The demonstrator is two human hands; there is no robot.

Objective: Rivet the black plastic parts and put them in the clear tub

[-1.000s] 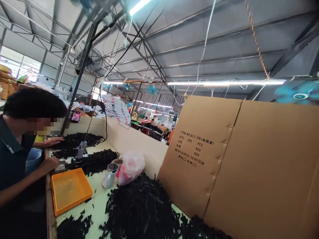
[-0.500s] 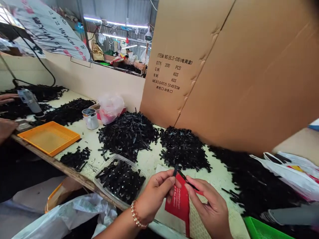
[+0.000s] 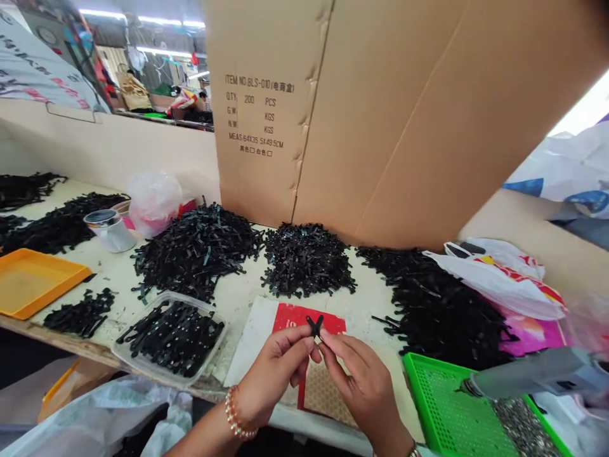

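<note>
Over the middle of the table, my left hand point(image 3: 284, 358), with a beaded bracelet at its wrist, pinches a small black strip point(image 3: 310, 322). A second black strip point(image 3: 319, 322) sits between the thumb and fingers of my right hand point(image 3: 360, 382). The two strips cross in an X, and their lower ends are hidden by my fingers. Beneath my hands lie a red printed sheet point(image 3: 291, 313) and a honeycomb-patterned pad point(image 3: 328, 392). To the left, a clear plastic tub point(image 3: 151, 373) holds many black pieces point(image 3: 176, 336) with shiny dots.
Heaps of black strips point(image 3: 200, 247) line the back, before a large cardboard sheet point(image 3: 380, 127). At right, a grey power screwdriver point(image 3: 533, 373) is above a green basket point(image 3: 419, 397) with small metal parts point(image 3: 518, 419). A yellow tray point(image 3: 38, 279) and a lidded jar point(image 3: 111, 231) stand left.
The view has swung right, bringing the green basket and the screwdriver further in. My hands have come closer together, and the two strips now cross more squarely in an X.
</note>
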